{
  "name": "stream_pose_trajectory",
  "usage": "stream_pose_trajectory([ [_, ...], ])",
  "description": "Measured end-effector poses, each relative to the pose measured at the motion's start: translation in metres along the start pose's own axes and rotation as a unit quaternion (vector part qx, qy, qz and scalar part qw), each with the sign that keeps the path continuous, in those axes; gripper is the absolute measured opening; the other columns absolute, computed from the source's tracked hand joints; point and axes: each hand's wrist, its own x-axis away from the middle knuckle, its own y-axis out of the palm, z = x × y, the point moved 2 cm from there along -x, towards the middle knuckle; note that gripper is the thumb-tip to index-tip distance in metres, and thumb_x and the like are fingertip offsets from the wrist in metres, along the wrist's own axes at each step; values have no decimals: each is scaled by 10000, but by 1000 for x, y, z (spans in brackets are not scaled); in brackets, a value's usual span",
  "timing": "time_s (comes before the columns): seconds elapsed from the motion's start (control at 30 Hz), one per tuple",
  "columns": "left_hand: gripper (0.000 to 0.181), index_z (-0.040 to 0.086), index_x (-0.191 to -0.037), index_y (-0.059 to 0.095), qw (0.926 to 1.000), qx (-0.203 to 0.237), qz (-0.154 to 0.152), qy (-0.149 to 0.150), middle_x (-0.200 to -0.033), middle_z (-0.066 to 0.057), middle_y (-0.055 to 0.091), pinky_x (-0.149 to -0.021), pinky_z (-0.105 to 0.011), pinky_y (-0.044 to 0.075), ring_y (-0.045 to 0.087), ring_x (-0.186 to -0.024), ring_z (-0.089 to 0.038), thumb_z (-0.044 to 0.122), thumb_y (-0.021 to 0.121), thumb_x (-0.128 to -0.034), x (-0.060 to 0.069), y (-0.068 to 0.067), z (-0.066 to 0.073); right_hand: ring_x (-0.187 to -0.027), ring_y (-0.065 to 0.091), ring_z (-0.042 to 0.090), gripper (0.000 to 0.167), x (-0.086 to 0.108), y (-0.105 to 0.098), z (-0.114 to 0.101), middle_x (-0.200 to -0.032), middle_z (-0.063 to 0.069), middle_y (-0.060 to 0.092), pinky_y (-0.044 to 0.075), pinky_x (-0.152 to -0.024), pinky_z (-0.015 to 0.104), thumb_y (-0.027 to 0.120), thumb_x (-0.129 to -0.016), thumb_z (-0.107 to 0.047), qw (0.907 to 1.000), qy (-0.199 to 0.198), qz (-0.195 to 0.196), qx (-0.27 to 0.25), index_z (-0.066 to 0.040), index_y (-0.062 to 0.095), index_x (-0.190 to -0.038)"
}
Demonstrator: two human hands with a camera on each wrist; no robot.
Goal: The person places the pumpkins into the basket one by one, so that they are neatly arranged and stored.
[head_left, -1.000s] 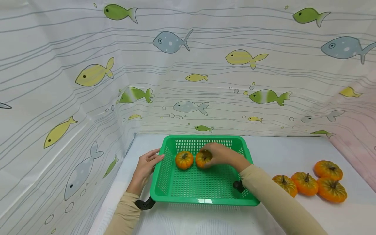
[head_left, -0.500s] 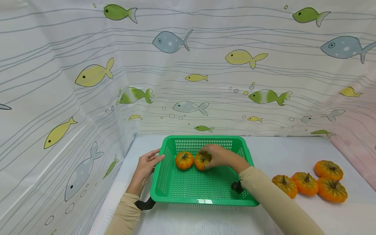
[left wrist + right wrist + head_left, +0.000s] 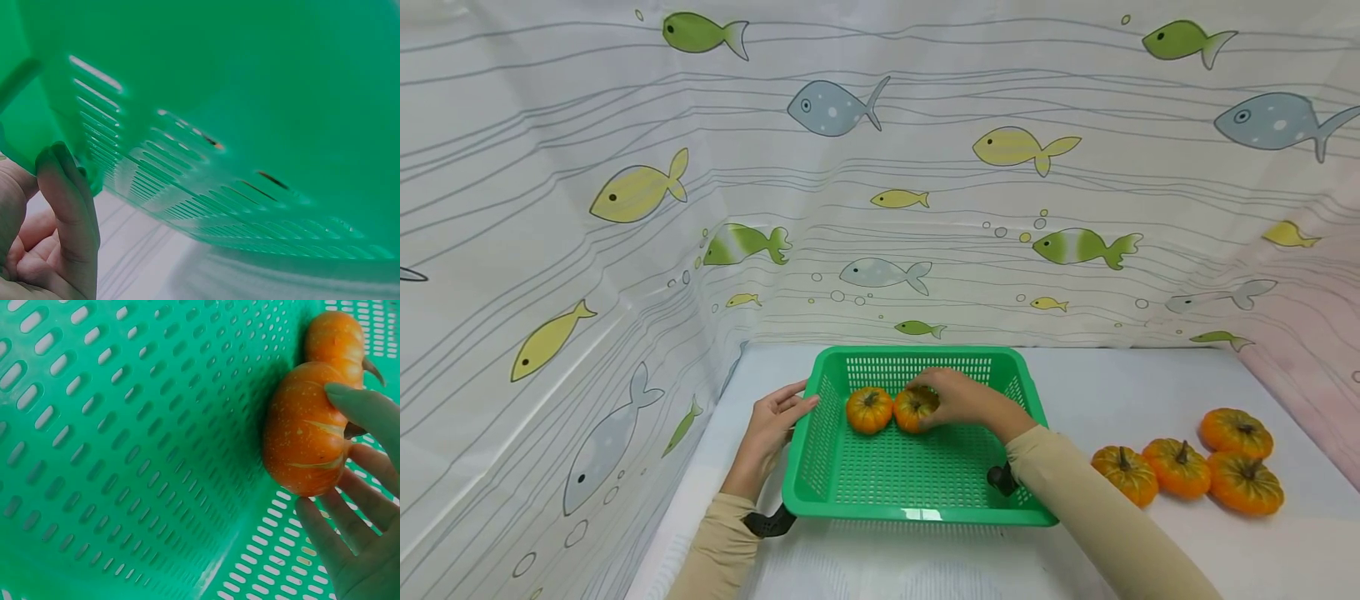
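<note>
Inside the green plastic basket [image 3: 921,514], my right hand [image 3: 961,397] holds a small orange pumpkin [image 3: 909,412], thumb on one side and fingers on the other. This pumpkin [image 3: 306,434] rests against a second small pumpkin [image 3: 868,412] to its left, near the basket's back wall. In the right wrist view the second pumpkin [image 3: 334,340] is partly covered by the held one. At the basket's left rim my left hand [image 3: 771,427] grips the edge. The left wrist view shows the curled fingers [image 3: 69,187] at the rim, beside the slotted green wall [image 3: 250,94].
Several more pumpkins lie on the white table to the right of the basket: one by the right sleeve [image 3: 1123,475], one beside it [image 3: 1177,468], and a pair farther right [image 3: 1246,483]. A fish-patterned curtain [image 3: 880,175] hangs behind and along the sides.
The right hand has shifted the held pumpkin slightly left, and the gap between the two pumpkins has closed. The left hand stays at the basket rim.
</note>
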Motion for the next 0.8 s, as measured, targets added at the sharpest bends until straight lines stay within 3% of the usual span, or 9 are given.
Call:
stream_pose_trajectory([
  [0.8, 579, 64, -1479, 546, 10000, 6, -1, -11, -841, 104, 709, -674, -240, 619, 711, -746, -54, 236, 755, -967, 0, 0, 1, -1233, 621, 255, 559, -3, 3, 4, -1344, 99, 676, 531, -1066, 448, 870, -844, -271, 10000, 28, 33, 27, -78, 680, -1333],
])
